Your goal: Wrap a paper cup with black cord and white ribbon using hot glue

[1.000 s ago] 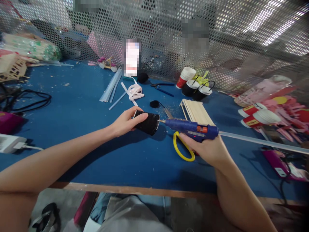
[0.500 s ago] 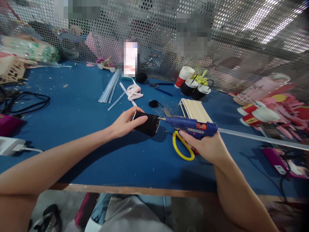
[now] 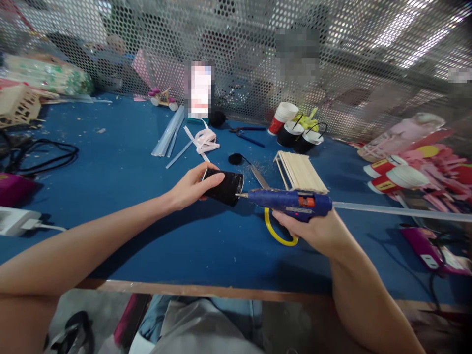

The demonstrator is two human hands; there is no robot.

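Note:
My left hand (image 3: 195, 186) is closed around a black-wrapped paper cup (image 3: 224, 188), thumb on top, with the cup lying on its side above the table. In my right hand (image 3: 313, 228) is a blue glue gun (image 3: 276, 198), its metal nozzle at the cup's right-hand rim. A long clear glue stick (image 3: 391, 210) juts from the gun's back. Beneath the gun lie scissors with a yellow handle (image 3: 275, 231), partly hidden by the gun and my hand. White ribbon (image 3: 206, 141) lies loosely coiled just beyond the cup.
Clear glue sticks (image 3: 167, 132), pliers (image 3: 247, 135) and a black round piece (image 3: 235, 159) lie behind. A wooden-stick frame (image 3: 300, 169) and black-wrapped cups (image 3: 289, 133) stand back right. Purple power strips (image 3: 424, 250) flank the table. A perforated metal screen (image 3: 236, 49) closes off the back.
The glue gun's nozzle has moved slightly down and left along the cup's rim. The cup has turned a little in my left hand.

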